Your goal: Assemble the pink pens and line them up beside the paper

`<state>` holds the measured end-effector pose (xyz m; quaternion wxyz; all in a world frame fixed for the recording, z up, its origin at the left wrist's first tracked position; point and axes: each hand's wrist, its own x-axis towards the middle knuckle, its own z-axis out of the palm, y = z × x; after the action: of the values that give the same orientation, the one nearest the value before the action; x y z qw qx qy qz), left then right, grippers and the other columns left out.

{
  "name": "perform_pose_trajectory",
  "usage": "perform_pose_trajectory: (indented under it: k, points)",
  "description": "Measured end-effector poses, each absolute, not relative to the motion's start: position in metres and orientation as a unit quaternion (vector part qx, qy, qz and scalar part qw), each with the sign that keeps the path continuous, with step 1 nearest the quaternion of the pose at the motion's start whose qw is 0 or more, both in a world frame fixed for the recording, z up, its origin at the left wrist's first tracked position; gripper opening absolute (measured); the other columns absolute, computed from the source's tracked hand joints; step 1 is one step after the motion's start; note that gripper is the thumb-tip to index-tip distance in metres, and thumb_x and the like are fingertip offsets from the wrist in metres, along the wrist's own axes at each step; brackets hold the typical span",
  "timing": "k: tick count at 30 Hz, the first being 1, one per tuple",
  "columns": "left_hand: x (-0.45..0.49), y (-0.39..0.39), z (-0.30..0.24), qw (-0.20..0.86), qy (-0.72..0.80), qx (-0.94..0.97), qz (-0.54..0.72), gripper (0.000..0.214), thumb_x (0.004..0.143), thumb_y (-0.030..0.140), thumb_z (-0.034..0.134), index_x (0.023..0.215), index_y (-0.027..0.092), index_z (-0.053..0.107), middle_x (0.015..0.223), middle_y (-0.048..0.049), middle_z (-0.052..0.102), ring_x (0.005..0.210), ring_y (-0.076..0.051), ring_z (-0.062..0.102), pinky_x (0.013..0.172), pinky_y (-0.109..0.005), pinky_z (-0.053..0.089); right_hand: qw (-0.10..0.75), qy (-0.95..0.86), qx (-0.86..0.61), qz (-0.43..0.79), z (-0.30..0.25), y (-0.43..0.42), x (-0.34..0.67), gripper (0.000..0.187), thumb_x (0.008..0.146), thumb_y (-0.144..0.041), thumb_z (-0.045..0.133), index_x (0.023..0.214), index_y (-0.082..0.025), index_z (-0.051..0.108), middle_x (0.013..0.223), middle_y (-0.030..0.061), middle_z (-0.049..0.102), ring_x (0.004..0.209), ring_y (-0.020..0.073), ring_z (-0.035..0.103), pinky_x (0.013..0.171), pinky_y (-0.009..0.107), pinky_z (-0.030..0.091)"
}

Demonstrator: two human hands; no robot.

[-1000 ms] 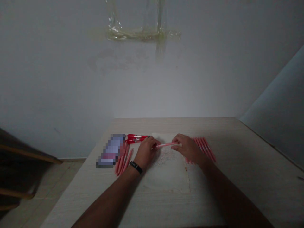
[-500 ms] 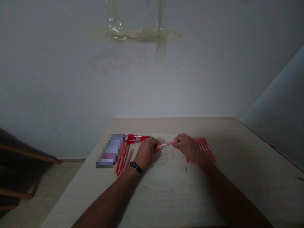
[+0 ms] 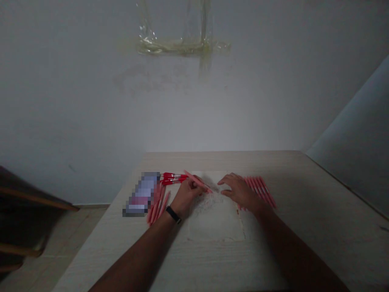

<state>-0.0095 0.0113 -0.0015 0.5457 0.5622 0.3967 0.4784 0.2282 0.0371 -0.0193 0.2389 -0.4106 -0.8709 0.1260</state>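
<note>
My left hand (image 3: 189,195), a dark band on its wrist, pinches a slim pink pen (image 3: 197,181) between thumb and fingers. The pen slants from upper left down to the right. Across from it, my right hand (image 3: 237,190) is open, thumb and fingers apart, with a gap between it and the pen. Beneath both hands lies a pale sheet (image 3: 215,229) with a patch of fine marks or specks too small to make out. Beside my right hand, several pink pens (image 3: 263,190) lie in a slanted row, partly hidden by the hand.
Several red pens (image 3: 173,178) lie behind my left hand, and several pink pens or pen barrels (image 3: 156,209) left of its wrist. A blurred-out flat device (image 3: 141,194) rests near the left edge of the wooden table (image 3: 121,251). A wall (image 3: 225,117) stands behind.
My right hand has let go of the pink pen and opened. In my left hand the pen has turned, from reaching across to the right hand to slanting up to the left.
</note>
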Motion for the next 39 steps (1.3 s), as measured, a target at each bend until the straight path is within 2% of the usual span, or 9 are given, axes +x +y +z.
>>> perform_pose_trajectory:
  k: [5,17,22,29,39]
  points:
    - [-0.007,0.010,-0.002,0.578,0.392,0.521,0.491,0.023,0.071,0.028,0.078,0.077,0.014,0.060,0.067,-0.0002,0.062,0.063,-0.012,0.057,0.058,-0.024,0.042,0.301,-0.878,-0.348,0.134,-0.012,0.035,0.225,0.018,0.089,-0.032,0.068,0.105,-0.023,0.070,0.102,0.0063,0.069,0.101,0.0218,0.057,0.091,0.037,0.042]
    - [-0.004,0.010,-0.013,0.577,0.390,0.535,0.478,0.026,0.072,0.032,0.079,0.079,0.014,0.062,0.070,-0.0011,0.064,0.064,-0.013,0.058,0.060,-0.024,0.043,0.293,-0.891,-0.320,0.133,-0.007,0.027,0.216,0.015,0.092,-0.037,0.064,0.092,-0.023,0.070,0.092,0.0039,0.070,0.095,0.0207,0.058,0.089,0.036,0.041]
    - [-0.003,0.010,-0.017,0.582,0.385,0.537,0.474,0.026,0.075,0.034,0.077,0.080,0.013,0.063,0.072,-0.0032,0.067,0.066,-0.014,0.060,0.064,-0.026,0.046,0.291,-0.891,-0.324,0.128,-0.006,0.026,0.214,0.015,0.092,-0.037,0.065,0.090,-0.023,0.070,0.089,0.0038,0.069,0.093,0.0205,0.058,0.086,0.035,0.041]
    - [-0.004,0.012,-0.015,0.557,0.385,0.554,0.484,0.029,0.074,0.036,0.078,0.080,0.013,0.062,0.071,-0.0017,0.064,0.066,-0.014,0.058,0.062,-0.025,0.045,0.291,-0.890,-0.320,0.140,-0.003,0.026,0.217,0.016,0.094,-0.035,0.062,0.101,-0.024,0.070,0.095,0.0046,0.070,0.096,0.0207,0.058,0.087,0.035,0.042]
    - [-0.002,0.011,-0.017,0.554,0.388,0.551,0.489,0.025,0.073,0.031,0.078,0.079,0.013,0.062,0.070,-0.0008,0.063,0.065,-0.013,0.057,0.061,-0.024,0.043,0.292,-0.884,-0.329,0.156,-0.005,0.022,0.212,0.008,0.093,-0.029,0.063,0.095,-0.022,0.067,0.094,0.0038,0.069,0.095,0.0200,0.058,0.088,0.035,0.042]
